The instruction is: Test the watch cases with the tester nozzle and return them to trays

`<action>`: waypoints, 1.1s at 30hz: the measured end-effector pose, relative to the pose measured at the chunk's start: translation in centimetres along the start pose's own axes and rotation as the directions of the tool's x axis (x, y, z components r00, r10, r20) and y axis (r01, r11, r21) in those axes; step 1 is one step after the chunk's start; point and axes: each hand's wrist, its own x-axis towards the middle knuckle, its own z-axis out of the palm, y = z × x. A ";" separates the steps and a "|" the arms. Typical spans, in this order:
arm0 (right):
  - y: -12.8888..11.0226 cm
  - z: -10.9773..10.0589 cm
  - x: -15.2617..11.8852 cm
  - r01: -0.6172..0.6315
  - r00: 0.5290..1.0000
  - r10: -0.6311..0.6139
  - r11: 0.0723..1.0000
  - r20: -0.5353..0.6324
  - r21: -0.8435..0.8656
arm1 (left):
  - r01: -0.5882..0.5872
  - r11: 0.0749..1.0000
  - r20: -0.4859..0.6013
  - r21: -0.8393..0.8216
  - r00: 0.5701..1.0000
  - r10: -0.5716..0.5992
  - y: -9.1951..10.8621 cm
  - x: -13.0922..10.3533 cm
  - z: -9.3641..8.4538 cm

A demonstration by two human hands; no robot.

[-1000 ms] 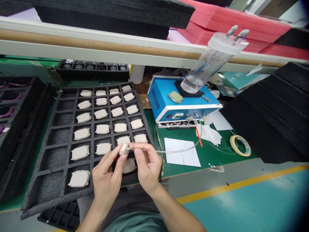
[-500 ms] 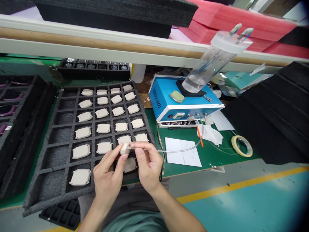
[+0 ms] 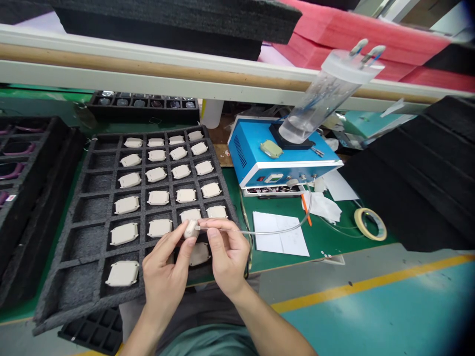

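Observation:
My left hand (image 3: 166, 267) grips a small beige case (image 3: 191, 228) on edge between thumb and fingers, above the lower right of a dark foam tray (image 3: 97, 262). Pinched in my right hand (image 3: 229, 252) is a thin clear tube (image 3: 276, 232), its tip at the side of the case. The tube curves back to a blue machine (image 3: 252, 148) with a clear cylinder (image 3: 315, 106) on top. Several beige cases (image 3: 124, 234) lie in the tray compartments, while the leftmost column holds none.
A greenish case (image 3: 271, 149) rests on the machine. White paper (image 3: 281, 234), an orange pen (image 3: 306, 209) and a tape roll (image 3: 370, 224) lie to the right. Stacked trays (image 3: 33, 207) stand at left. A shelf rail (image 3: 148, 81) crosses behind; black foam (image 3: 415, 173) is at right.

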 end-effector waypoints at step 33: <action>0.1 0.0 -0.1 -0.001 1.000 0.000 0.999 0.013 0.047 | -0.039 0.999 -0.005 0.004 0.999 0.039 -0.2 0.0 0.1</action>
